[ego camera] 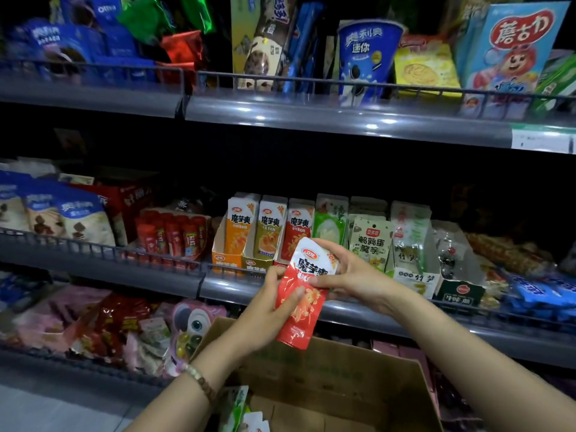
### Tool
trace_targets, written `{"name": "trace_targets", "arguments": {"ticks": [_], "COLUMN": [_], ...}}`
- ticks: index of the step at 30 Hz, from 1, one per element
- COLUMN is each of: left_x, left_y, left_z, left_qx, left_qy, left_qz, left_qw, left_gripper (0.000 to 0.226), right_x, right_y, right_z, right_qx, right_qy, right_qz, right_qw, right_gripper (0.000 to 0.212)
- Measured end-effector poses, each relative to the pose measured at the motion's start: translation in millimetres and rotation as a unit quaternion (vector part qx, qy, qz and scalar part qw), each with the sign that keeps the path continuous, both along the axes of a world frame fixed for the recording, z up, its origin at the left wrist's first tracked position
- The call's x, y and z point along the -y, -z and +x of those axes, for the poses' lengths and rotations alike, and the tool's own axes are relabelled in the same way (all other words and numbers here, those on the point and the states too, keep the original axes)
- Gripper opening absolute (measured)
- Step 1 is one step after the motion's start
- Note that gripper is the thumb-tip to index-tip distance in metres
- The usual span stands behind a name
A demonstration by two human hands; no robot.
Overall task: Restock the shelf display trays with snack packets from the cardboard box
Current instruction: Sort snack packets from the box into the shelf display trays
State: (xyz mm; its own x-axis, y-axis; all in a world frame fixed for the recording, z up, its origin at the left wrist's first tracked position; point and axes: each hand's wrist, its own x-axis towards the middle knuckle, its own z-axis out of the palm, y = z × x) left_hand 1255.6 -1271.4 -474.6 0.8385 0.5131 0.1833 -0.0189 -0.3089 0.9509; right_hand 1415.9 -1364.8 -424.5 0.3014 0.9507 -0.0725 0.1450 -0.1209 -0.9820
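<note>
A: Fingers (pixel 294 299) of the left hand (pixel 271 307) are pinching the red snack packet (pixel 296 325) across its middle. The right hand (pixel 352 275) is curled round the white top edge. Both hands grip it, nothing slack.

B: Where's the packet sitting?

A: In the air, nearly upright, above the cardboard box (pixel 358 385) and just in front of the middle shelf's rail (pixel 389 316).

B: Which step is this?

A: I'd call it the carry: 1 packet out of the box, not yet in a tray. It looks squared up for slotting.

B: Target?

A: 3 display trays stand side by side: the orange tray (pixel 224 257), the olive tray (pixel 255 263) and the red row (pixel 299 227). The red row, directly behind the packet, carries the same print, so that's my guess.

B: What does the move call for?

A: Lift over the rail, keep the packet upright, and slide it in at the front without tipping its neighbours. 1 hand probably lets go first.

B: And the packet itself?

A: Glossy foil, red below with an orange food picture, and a white band on top with bold dark characters. It's flat and soft, creasing under the grip. More loose packets (pixel 240 410) lie in the box.
</note>
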Motion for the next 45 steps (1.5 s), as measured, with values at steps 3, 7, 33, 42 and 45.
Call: {"name": "trace_targets", "arguments": {"ticks": [3,7,33,42,45], "left_x": [-28,-87,-146,-122,-102], "left_y": [-2,5,23,18,9], "left_z": [15,30,92,76,59], "left_qx": [-0.004,-0.008,-0.148,-0.153,-0.149], "left_qy": [-0.015,-0.102,-0.054,-0.062,-0.083], "left_qz": [0.005,0.049,0.321,0.325,0.358], "left_qw": [1.000,0.994,0.934,0.931,0.918], "left_gripper": [0.016,0.018,0.104,0.088,0.091], "right_x": [-15,-46,-180,-138,-103], "right_y": [-6,-18,27,19,14], "right_z": [18,53,130,110,85], "right_qx": [0.020,0.083,0.584,0.546,0.517], "right_qy": [0.018,0.117,0.147,0.137,0.104], "right_qz": [0.009,0.032,-0.040,-0.031,-0.001], "right_qw": [1.000,0.989,0.797,0.826,0.850], "right_gripper": [0.068,0.070,0.073,0.068,0.065]}}
